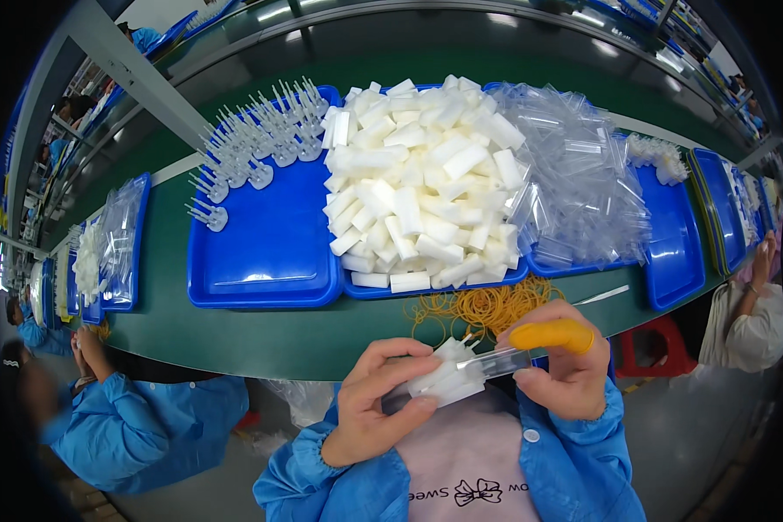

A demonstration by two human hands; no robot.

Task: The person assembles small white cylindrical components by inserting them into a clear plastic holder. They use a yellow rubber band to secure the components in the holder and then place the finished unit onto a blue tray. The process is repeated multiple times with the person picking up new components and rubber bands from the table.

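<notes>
Close to my body, my left hand (378, 404) is closed around several white foam pieces (448, 383). My right hand (574, 383), a yellow finger cot (552, 335) on one finger, pinches a clear plastic tube (503, 363) by its right end. The tube's left end meets the foam; whether it has gone over a piece I cannot tell. A thin white tip (470, 339) sticks up by the foam. Just beyond my hands lies a heap of yellow rubber bands (474, 306).
A blue tray (265, 265) at left holds white pronged parts (265, 130). Foam blocks (422, 187) are piled high in the middle, clear tubes (574, 174) to their right. Another blue tray (674, 235) carries small white parts. A co-worker's blue sleeve (122, 426) is at left.
</notes>
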